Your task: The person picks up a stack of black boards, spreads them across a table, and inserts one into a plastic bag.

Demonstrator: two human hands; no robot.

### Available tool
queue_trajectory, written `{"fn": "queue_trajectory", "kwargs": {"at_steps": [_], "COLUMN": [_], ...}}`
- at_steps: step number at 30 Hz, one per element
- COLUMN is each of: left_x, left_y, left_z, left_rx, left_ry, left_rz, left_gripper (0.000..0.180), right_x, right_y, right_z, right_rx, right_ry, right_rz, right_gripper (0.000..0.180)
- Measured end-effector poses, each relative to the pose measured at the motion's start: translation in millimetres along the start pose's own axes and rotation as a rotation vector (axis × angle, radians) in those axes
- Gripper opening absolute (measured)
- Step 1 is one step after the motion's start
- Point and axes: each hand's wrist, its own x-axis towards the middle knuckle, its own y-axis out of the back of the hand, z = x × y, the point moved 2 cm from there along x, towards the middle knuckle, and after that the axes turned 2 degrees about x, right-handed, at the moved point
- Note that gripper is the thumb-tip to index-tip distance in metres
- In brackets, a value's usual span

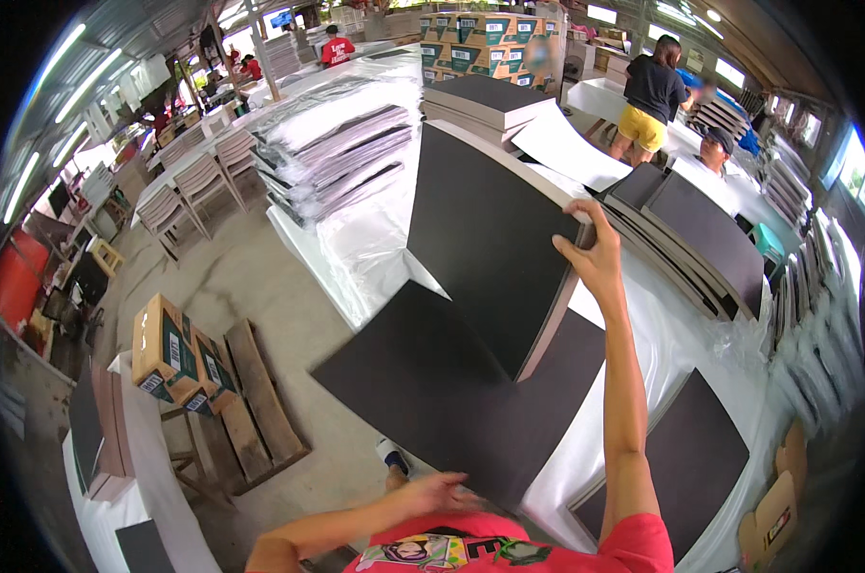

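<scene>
Head view: our right hand (595, 253) pinches raised board (490, 239) top corner, board slanting down-left toward flat left hand (437, 494).

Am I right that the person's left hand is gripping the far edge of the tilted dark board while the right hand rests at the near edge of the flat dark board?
Not quite: the hands are swapped. In the head view, the right hand grips the far edge of the tilted dark board, while the left hand rests at the near edge of the flat dark board.
</scene>
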Motion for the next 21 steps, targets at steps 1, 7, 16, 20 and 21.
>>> {"fn": "queue_trajectory", "kwargs": {"at_steps": [1, 7, 16, 20, 21], "left_x": [21, 47, -160, -177, -164], "left_y": [1, -23, -162, -203, -210], "left_z": [-6, 22, 457, 592, 605], "left_rx": [0.073, 0.681, 1.515, 1.603, 1.860], "left_ry": [0.014, 0.220, -1.926, -1.734, -1.719], "left_rz": [-0.039, -0.065, 0.442, 0.235, 0.346], "left_gripper": [0.052, 0.062, 0.081, 0.074, 0.078], "right_x": [-5, -72, -87, -96, -94], "right_y": [1, 14, -18, -26, -28], "right_z": [1, 7, -24, -36, -43], "right_rx": [-0.001, 0.017, 0.105, 0.220, 0.283], "right_ry": [-0.076, -0.188, -0.177, -0.284, -0.326], "right_rz": [-0.017, 0.040, -0.025, 0.070, 0.120], "right_gripper": [0.039, 0.037, 0.065, 0.063, 0.064]}}
